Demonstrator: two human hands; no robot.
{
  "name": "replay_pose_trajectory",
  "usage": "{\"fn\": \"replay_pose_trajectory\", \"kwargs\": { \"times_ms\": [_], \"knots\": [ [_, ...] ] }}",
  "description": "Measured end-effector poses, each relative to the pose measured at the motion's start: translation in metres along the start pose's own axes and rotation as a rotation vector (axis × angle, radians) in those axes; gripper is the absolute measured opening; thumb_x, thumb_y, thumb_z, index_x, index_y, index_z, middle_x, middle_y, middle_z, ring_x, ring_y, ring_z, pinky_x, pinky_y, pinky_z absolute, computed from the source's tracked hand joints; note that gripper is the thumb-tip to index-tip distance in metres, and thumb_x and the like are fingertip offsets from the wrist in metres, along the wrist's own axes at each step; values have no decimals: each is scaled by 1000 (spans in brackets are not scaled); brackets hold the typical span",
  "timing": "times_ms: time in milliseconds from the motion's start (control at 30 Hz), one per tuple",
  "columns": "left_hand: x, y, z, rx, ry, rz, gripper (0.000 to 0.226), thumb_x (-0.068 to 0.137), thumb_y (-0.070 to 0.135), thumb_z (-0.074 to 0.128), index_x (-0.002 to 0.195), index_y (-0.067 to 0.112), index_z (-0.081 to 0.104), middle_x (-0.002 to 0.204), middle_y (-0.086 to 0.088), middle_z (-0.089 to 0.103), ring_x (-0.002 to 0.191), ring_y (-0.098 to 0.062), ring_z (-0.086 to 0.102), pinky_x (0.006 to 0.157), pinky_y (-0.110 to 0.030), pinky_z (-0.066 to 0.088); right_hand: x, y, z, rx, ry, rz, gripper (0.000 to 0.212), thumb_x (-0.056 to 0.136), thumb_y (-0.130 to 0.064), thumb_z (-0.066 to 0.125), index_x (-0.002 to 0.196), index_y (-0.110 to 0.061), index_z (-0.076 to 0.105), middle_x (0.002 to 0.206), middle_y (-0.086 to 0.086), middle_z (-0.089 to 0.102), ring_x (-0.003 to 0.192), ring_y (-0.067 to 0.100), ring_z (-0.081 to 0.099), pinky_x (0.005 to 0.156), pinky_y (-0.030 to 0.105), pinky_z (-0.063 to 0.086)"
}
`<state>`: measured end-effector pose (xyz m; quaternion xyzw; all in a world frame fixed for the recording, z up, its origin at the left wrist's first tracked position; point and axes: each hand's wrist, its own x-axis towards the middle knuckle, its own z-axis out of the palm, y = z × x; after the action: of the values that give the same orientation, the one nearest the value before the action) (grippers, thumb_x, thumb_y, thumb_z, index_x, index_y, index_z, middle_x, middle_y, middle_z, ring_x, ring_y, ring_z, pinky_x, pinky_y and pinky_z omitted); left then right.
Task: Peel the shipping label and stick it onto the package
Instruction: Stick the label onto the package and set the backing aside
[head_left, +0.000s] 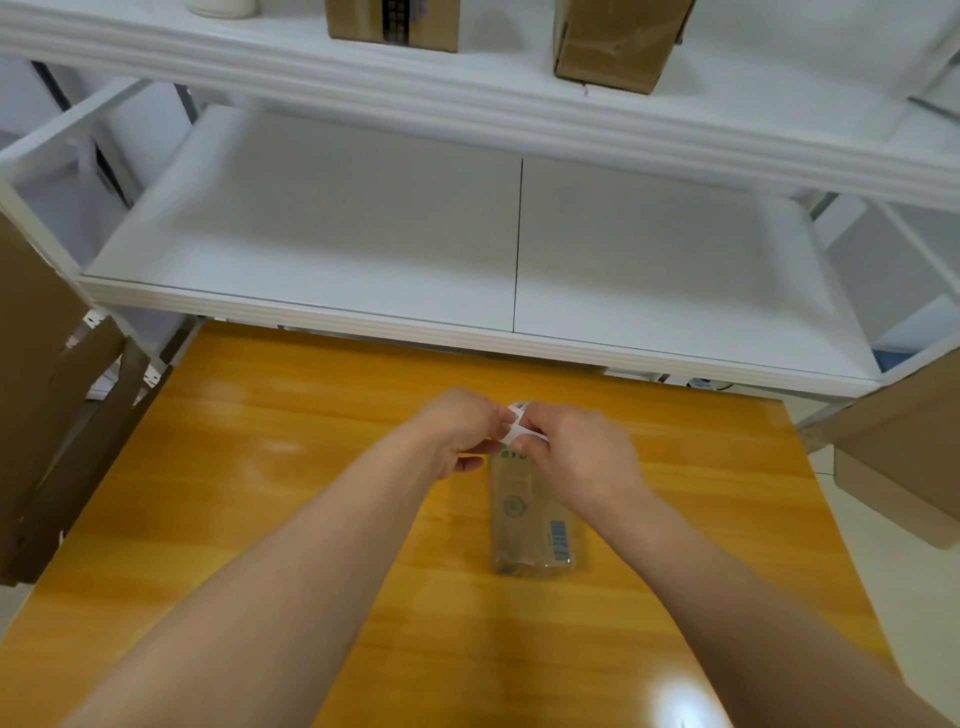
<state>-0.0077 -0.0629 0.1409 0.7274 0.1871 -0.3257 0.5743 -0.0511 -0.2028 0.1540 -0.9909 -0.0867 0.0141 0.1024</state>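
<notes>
A small white shipping label (517, 422) with dark print is pinched between both hands above the table. My left hand (457, 434) grips its left side and my right hand (576, 452) grips its right side, fingers closed on it. Just below the hands lies the package (527, 519), a narrow brown bag in clear wrap with a blue barcode, flat on the yellow wooden table (260, 519). Its far end is hidden under my right hand.
A white shelf (363, 249) stands behind the table at its far edge, with a higher shelf holding two brown boxes (618, 41). Flattened cardboard (47, 395) leans at the left and a cardboard box (904, 457) sits at the right.
</notes>
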Motion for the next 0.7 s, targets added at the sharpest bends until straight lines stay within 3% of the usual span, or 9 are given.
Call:
{"fn": "replay_pose_trajectory", "kwargs": {
  "times_ms": [100, 233, 433, 567, 700],
  "knots": [
    [-1, -1, 7, -33, -5, -12, 24, 92, 3, 56, 105, 16, 72, 101, -7, 74, 81, -16, 66, 75, -34, 51, -3, 5, 1, -36, 5, -33, 19, 96, -41, 53, 107, -27, 61, 97, -1, 68, 84, 23, 62, 56, 32, 41],
    [0, -3, 14, -70, 32, -4, 28, 86, -3, 62, 107, 15, 70, 99, -9, 72, 85, -20, 64, 73, -34, 50, -9, 13, 4, -70, -2, -64, 20, 96, -40, 53, 110, -28, 62, 104, -1, 67, 93, 23, 61, 60, 31, 37],
    [-1, -6, 24, -159, 61, 62, 41, 81, -17, 62, 108, 13, 69, 95, -3, 67, 80, -19, 63, 68, -30, 52, -18, 26, 5, 21, -34, -27, 24, 89, -48, 63, 103, -29, 61, 100, -7, 64, 91, 18, 59, 62, 31, 46],
    [-3, -9, 30, -191, 108, 130, 44, 80, -21, 58, 108, 11, 67, 110, -9, 70, 88, -23, 68, 56, -24, 49, -21, 34, 6, 198, -93, 102, 27, 86, -57, 62, 89, -30, 63, 87, -11, 64, 79, 14, 59, 59, 34, 50],
    [-8, -10, 33, -235, 126, 190, 45, 80, -23, 57, 111, 9, 67, 110, -9, 68, 96, -25, 68, 50, -19, 48, -18, 49, 4, 564, -99, 369, 22, 94, -41, 61, 91, -20, 67, 89, -5, 70, 79, 16, 65, 73, 41, 57]
  ]
}}
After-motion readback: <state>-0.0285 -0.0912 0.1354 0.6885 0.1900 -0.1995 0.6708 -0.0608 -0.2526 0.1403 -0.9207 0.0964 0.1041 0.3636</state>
